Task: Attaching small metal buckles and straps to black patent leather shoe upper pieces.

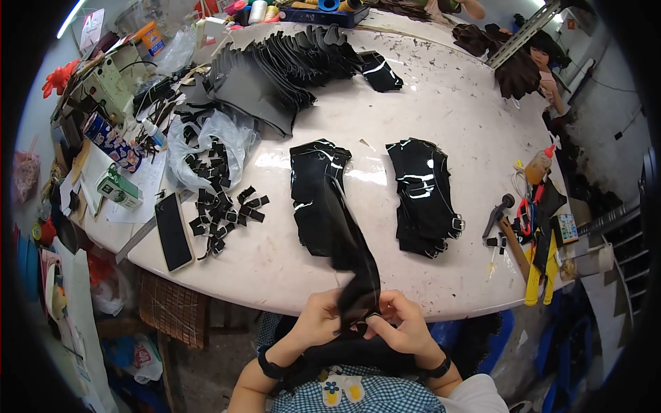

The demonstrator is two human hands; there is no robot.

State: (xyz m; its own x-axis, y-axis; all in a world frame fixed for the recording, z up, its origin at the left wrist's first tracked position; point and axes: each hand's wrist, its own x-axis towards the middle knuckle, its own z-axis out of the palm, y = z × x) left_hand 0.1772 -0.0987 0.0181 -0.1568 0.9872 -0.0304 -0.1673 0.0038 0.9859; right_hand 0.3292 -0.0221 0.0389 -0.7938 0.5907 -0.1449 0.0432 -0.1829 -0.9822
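Just off the table's front edge, a long, dark piece of black leather (357,275) stands up from between my hands, slightly blurred. My left hand (319,322) closes on its lower end from the left. My right hand (402,325) pinches the same end from the right, thumb and fingers together; the small part at the fingertips is hard to make out. Behind the piece lies a stack of glossy black leather pieces (311,206). Another stack (421,186) sits to its right, with a metal buckle (458,223) at its edge.
Small black buckle straps (222,219) lie left beside a phone (173,230) and a plastic bag (241,141). A fanned row of dark leather sheets (275,76) fills the back. A hammer (513,241), yellow-handled tool (544,268) and glue bottle (539,166) lie right. Another person stands far right.
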